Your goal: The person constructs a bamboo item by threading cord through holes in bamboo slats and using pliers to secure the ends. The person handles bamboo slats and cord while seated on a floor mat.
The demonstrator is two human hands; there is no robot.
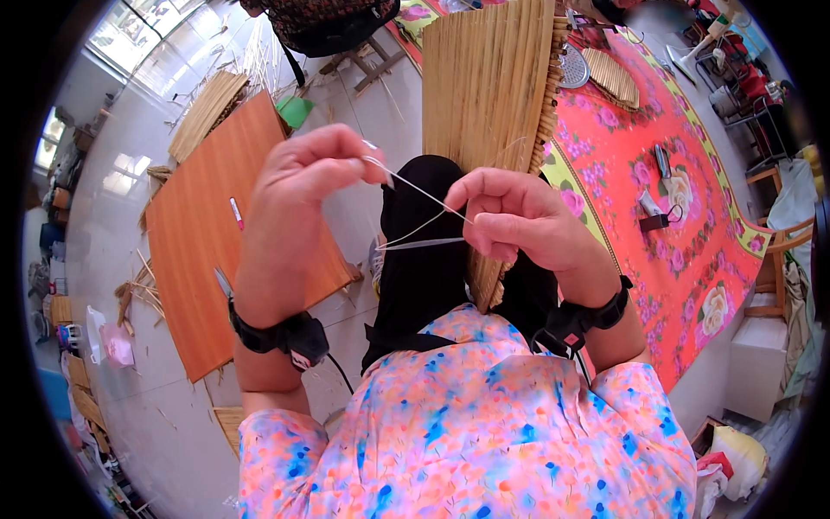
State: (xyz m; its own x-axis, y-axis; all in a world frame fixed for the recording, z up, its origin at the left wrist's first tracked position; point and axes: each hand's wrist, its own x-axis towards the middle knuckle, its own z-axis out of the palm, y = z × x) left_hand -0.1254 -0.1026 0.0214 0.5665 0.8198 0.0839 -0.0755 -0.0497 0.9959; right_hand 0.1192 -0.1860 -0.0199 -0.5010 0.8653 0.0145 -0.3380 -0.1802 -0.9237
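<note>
My left hand [304,186] is raised over the left knee, thumb and fingers pinched on a thin pale thread [415,187]. The thread stretches taut across to my right hand [529,218], which is also closed on it. A slim grey pointed piece, like a large needle [424,245], sticks out leftward below the right fingers. A second strand of thread runs from the right hand down toward its tip. How the right fingers grip it is partly hidden. Beneath the right hand, a panel of straw stalks [484,86] rests against my black-clothed legs, its right edge showing cut stalk ends.
An orange-brown board [203,259] lies left, with a marker [236,213] on it. Another straw panel [207,112], a green scoop-like thing [295,111] and loose stalks are beyond. Right is a red floral mat [683,285] with a smaller straw piece [610,78] and a black-handled tool [662,161].
</note>
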